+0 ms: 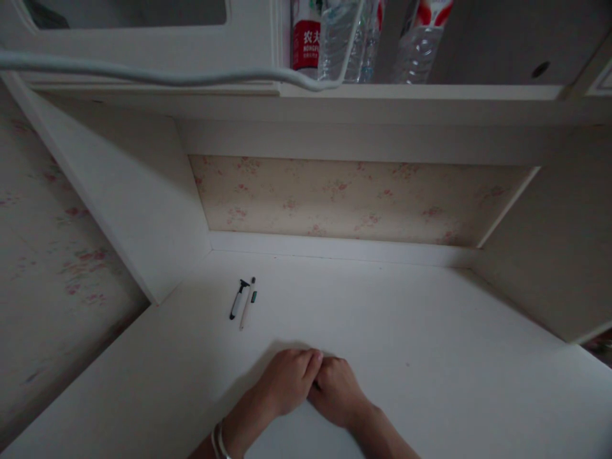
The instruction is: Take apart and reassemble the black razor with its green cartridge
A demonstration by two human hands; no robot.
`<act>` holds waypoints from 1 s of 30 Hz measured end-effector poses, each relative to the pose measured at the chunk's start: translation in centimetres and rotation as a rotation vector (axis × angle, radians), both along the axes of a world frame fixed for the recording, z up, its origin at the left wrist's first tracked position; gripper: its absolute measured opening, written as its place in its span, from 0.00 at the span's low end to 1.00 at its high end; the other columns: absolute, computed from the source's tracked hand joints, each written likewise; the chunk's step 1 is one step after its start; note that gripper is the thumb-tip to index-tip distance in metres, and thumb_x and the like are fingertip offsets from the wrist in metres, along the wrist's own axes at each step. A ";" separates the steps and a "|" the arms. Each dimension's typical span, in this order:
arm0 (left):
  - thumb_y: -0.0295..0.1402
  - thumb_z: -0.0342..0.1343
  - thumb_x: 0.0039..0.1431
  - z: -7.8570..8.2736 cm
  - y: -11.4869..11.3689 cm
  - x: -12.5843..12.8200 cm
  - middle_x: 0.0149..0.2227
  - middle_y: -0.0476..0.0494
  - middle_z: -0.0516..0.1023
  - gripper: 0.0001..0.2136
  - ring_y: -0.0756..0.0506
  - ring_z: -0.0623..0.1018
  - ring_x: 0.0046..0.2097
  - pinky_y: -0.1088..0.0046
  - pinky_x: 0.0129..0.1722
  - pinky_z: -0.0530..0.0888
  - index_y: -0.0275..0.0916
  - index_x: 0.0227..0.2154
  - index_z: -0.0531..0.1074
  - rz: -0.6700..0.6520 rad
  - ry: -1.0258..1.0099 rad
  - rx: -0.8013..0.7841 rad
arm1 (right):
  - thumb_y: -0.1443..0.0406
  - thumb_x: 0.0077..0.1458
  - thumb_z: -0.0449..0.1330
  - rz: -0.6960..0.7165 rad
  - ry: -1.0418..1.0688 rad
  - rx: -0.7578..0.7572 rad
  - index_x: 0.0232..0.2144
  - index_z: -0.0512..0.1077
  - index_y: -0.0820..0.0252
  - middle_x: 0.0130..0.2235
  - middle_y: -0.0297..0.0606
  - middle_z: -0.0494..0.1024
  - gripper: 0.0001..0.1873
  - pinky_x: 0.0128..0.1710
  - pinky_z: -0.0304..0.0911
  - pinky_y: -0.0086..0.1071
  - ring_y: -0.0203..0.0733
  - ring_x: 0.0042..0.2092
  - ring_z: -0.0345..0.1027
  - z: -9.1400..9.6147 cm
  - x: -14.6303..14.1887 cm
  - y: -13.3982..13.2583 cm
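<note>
My left hand (290,378), with a pale bracelet on its wrist, rests near the front of a white desk (382,319). Against it lies my right hand (337,390); the two touch at the thumbs and knuckles. Both have their fingers curled closed, and no object shows in either, though the inner sides are hidden. Beyond them to the left lies a razor (237,303) with a black head and a pale handle. Right beside it is a slim pale stick (246,310) with a dark tip. A small dark green piece (254,297) sits at the stick's right side.
Side panels (129,191) flank the desk on both sides. Overhead, a shelf (430,92) holds several plastic bottles (421,51), one with a red label. A thick white cable (167,78) hangs across the front of the cabinet. Flowered wallpaper (335,197) covers the back wall.
</note>
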State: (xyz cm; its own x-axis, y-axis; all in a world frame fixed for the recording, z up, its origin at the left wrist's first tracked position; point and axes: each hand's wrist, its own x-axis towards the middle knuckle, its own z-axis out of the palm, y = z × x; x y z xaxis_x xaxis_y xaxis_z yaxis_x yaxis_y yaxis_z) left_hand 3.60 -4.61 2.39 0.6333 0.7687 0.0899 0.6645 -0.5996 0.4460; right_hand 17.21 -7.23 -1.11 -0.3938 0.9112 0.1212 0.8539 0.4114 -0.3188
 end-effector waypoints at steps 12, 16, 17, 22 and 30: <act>0.38 0.29 0.68 -0.2 0.0 0.0 0.33 0.44 0.79 0.24 0.46 0.77 0.35 0.71 0.37 0.69 0.40 0.32 0.71 0.000 -0.017 -0.007 | 0.68 0.52 0.53 0.003 0.007 0.021 0.30 0.74 0.58 0.33 0.37 0.79 0.09 0.33 0.58 0.28 0.41 0.34 0.72 -0.1 0.0 -0.1; 0.39 0.29 0.68 -0.2 0.1 0.0 0.33 0.45 0.79 0.24 0.46 0.77 0.36 0.71 0.37 0.69 0.39 0.32 0.72 0.006 -0.010 -0.015 | 0.69 0.52 0.53 0.006 0.012 0.017 0.30 0.74 0.58 0.32 0.36 0.79 0.09 0.33 0.59 0.28 0.41 0.34 0.73 -0.3 0.0 0.1; 0.38 0.29 0.68 -0.2 0.1 0.0 0.33 0.45 0.79 0.24 0.46 0.77 0.36 0.71 0.37 0.68 0.39 0.32 0.72 0.004 -0.008 -0.016 | 0.69 0.52 0.53 0.004 0.013 0.017 0.30 0.74 0.58 0.33 0.37 0.79 0.09 0.33 0.59 0.28 0.41 0.34 0.73 -0.4 0.0 0.1; 0.38 0.29 0.68 -0.3 0.1 -0.1 0.33 0.45 0.79 0.24 0.45 0.77 0.36 0.71 0.38 0.68 0.40 0.32 0.72 -0.009 0.000 -0.007 | 0.68 0.52 0.53 0.000 0.015 0.013 0.30 0.74 0.58 0.32 0.37 0.79 0.10 0.33 0.59 0.28 0.42 0.34 0.73 -0.6 0.0 0.2; 0.38 0.29 0.68 -0.3 0.2 -0.1 0.33 0.45 0.79 0.23 0.45 0.78 0.36 0.70 0.37 0.68 0.40 0.32 0.71 -0.008 -0.003 -0.004 | 0.68 0.52 0.53 0.001 0.032 0.025 0.30 0.74 0.58 0.32 0.37 0.79 0.09 0.33 0.58 0.28 0.42 0.33 0.73 -0.5 0.0 0.0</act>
State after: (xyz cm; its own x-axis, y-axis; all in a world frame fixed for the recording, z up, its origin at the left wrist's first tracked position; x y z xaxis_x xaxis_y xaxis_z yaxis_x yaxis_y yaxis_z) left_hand 3.54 -4.45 2.10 0.6394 0.7637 0.0891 0.6580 -0.6034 0.4505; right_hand 17.25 -7.24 -1.60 -0.3898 0.9074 0.1569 0.8430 0.4202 -0.3358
